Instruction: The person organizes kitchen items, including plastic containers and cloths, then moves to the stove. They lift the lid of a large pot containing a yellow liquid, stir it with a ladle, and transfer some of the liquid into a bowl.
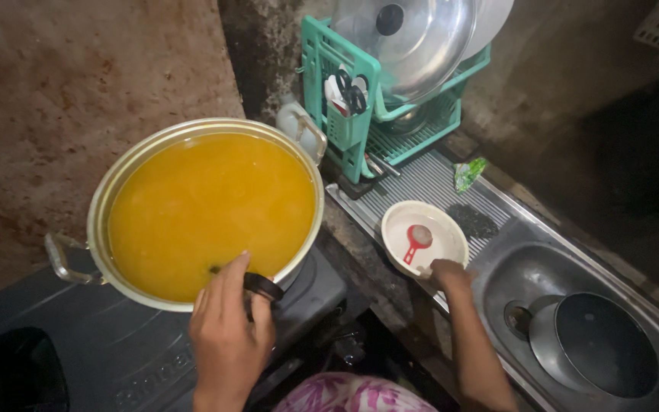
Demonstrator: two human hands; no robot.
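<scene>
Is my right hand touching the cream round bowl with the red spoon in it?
Touching. In the head view the right hand grips the near rim of the cream round bowl, with no gap showing.

Dim kitchen, stained brown wall [78, 84], steel sink [528, 267].

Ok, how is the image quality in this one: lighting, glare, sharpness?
Head view: dim overall, with the right side near the sink and the lower left falling into deep shadow; the yellow soup is the brightest area; soft glare on the steel lid; the left hand and right hand look slightly soft.
</scene>
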